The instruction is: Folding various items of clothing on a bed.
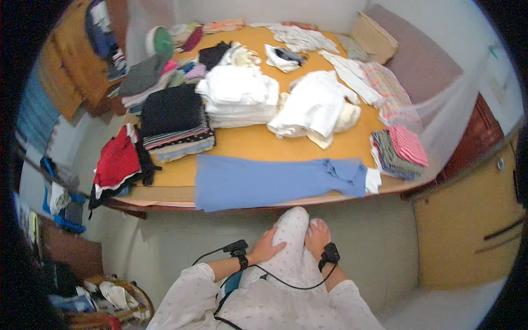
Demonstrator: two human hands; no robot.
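My left hand (268, 245) rests on my left thigh with its fingers spread and holds nothing. On the other leg, near the knee, lies my right hand (318, 237), fingers stretched out and nothing in them. Both wrists wear a dark strapped device with a cable. Just beyond my knees a long blue dress (269, 179) is laid flat along the bed's near edge, a white piece showing at its right end. Behind it are a tall stack of folded white clothes (239, 96) and a loose white garment heap (316, 107). Neither hand touches any of these.
An orange-yellow sheet (242, 144) covers the bed. Left stand a dark folded stack (173, 113) and a red garment (116, 159) at the edge; right, a small folded pile (399, 151). A wicker basket (144, 302) sits on the floor lower left, a wooden cabinet (467, 225) at right.
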